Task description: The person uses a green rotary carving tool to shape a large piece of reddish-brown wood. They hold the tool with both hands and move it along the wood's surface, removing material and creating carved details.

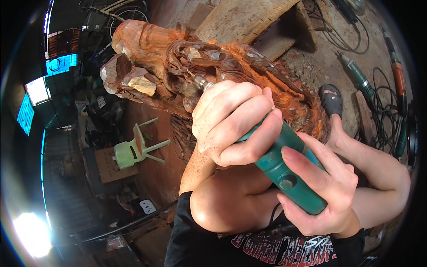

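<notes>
Both of my hands are wrapped round a green die grinder (296, 184) lying diagonally across the view. My left hand (235, 122) grips its front end near the metal collet, fingers curled over the body. Farther back, my right hand (327, 182) holds the rear of the body, its thumb and fingers round the casing beside a round dark cap. The grinder's collet and bit point up and left into a recess of a reddish-brown wood carving (155, 49). Deep folds and knobs cover the carving. Whether the bit touches the wood is hard to tell.
Behind the carving lies a thick wooden plank (240, 22). On the right floor are a second green grinder (358, 73), an orange-and-green tool (398, 80) and tangled black cables (382, 107). My sandalled foot (331, 100) rests near them. A pale green plastic chair (129, 153) lies left.
</notes>
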The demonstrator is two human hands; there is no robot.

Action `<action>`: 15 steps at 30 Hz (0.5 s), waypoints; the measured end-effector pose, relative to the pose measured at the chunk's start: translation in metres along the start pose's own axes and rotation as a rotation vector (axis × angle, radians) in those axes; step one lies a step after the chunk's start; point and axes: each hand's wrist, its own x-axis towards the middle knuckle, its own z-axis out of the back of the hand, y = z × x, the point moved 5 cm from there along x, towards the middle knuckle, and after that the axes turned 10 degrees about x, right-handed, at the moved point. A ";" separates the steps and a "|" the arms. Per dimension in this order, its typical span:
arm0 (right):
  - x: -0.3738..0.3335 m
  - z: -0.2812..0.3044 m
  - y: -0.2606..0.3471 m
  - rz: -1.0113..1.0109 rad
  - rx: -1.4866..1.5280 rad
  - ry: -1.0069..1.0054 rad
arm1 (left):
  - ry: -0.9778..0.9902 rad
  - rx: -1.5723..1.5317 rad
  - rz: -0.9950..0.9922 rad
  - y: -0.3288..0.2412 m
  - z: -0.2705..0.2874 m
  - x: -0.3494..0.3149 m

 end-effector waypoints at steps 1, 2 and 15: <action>0.002 0.005 0.004 -0.029 -0.013 0.022 | 0.007 -0.003 0.000 0.000 -0.001 -0.002; 0.004 0.006 0.004 -0.036 -0.018 0.013 | 0.014 -0.010 0.003 0.001 -0.003 -0.001; 0.014 0.011 0.010 0.062 -0.064 -0.049 | 0.055 -0.020 0.002 0.001 -0.003 0.001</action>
